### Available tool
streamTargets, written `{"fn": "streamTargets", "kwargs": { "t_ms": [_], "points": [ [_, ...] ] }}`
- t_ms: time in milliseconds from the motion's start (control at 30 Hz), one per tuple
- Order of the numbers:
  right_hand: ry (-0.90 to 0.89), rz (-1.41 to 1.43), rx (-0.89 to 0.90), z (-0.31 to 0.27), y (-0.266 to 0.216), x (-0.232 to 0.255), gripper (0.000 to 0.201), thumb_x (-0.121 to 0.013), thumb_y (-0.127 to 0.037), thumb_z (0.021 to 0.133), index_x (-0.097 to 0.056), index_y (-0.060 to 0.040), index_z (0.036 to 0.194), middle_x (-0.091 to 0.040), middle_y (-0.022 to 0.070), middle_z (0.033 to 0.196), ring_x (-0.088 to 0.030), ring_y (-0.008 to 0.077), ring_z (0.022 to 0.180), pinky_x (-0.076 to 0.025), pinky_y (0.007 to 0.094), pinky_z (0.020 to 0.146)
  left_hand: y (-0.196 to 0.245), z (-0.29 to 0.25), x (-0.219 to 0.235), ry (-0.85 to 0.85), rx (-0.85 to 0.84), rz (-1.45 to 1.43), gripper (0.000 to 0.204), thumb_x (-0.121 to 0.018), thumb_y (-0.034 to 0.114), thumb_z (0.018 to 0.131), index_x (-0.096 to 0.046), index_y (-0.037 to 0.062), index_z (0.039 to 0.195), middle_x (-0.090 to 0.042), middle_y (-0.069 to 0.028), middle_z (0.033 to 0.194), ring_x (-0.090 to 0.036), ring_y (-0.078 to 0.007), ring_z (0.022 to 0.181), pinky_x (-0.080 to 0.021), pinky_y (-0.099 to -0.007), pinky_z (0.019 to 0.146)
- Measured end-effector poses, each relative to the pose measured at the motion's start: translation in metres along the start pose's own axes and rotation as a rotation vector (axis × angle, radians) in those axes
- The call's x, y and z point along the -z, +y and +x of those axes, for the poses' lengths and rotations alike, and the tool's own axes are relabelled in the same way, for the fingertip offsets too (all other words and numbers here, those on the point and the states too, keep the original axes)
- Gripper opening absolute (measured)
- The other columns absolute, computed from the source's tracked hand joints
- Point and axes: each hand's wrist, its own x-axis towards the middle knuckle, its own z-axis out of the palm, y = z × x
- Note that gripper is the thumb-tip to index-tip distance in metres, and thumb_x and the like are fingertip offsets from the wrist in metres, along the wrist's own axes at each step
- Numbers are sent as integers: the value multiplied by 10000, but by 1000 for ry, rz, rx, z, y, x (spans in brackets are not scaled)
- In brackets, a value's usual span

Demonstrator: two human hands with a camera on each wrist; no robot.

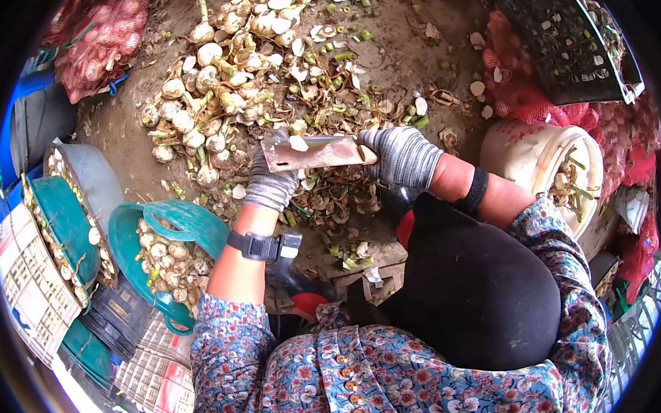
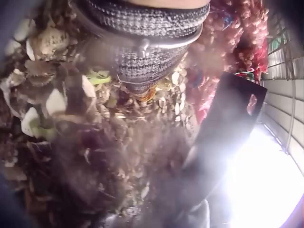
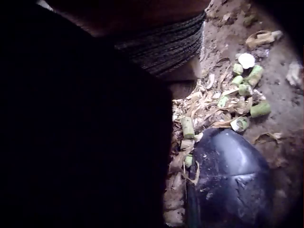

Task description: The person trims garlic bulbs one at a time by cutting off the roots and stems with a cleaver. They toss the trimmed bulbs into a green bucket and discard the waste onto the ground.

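In the head view my gloved right hand (image 1: pixel 405 156) grips a cleaver (image 1: pixel 318 154) by its handle end, the broad blade lying crosswise to the left. My gloved left hand (image 1: pixel 271 183) is at the far end of the blade, which hides part of its fingers. I cannot tell whether the left hand holds anything. A white slice (image 1: pixel 298 143) shows at the blade's upper edge. The left wrist view shows the cleaver (image 2: pixel 223 133), with a hole near its corner, to the right of the left glove (image 2: pixel 147 64). Beyond the hands lies a heap of garlic bulbs (image 1: pixel 210 101).
Cut stems and peelings (image 1: pixel 345 199) cover the ground below the hands. A green basin (image 1: pixel 128 235) of garlic bulbs stands at left, a white bucket (image 1: pixel 499 146) of stems at right. Red mesh sacks (image 1: pixel 103 54) and a black crate (image 1: pixel 543 39) stand farther out. A dark boot (image 3: pixel 232 175) is close by.
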Motion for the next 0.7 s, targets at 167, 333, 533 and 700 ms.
{"fn": "streamTargets", "kwargs": {
  "t_ms": [167, 333, 533, 700],
  "points": [
    [-86, 54, -68, -4, 29, -15, 248, -689, -178, 713, -681, -131, 957, -690, 156, 800, -680, 371, 804, -539, 452, 718, 45, -74, -37, -124, -233, 576, 275, -576, 151, 971, -552, 3, 1201, -669, -147, 1094, -643, -252, 999, -522, -343, 913],
    [-108, 34, -106, -9, 14, 0, 266, -673, -164, 734, -676, -125, 997, -700, 163, 845, -683, 375, 833, -540, 444, 747, 57, -89, -33, -128, -490, 769, 290, -603, 229, 977, -592, 11, 1169, -671, -130, 1055, -642, -209, 945, -518, -334, 851],
    [-50, 182, -277, -5, 35, 2, 492, -736, -373, 831, -633, -79, 1212, -714, 175, 915, -696, 346, 871, -548, 408, 804, 111, -118, -51, -70, -479, 824, 297, -688, 237, 923, -614, 41, 1134, -657, -107, 1017, -631, -267, 933, -512, -384, 878],
    [174, 627, 112, 12, -25, 34, 602, -800, -486, 786, -628, -23, 1131, -695, 162, 912, -662, 252, 818, -528, 385, 753, 113, -96, -90, -96, -556, 1184, 349, -807, 170, 763, -657, 11, 1036, -631, -180, 1048, -615, -361, 962, -509, -420, 867]
  ]
}}
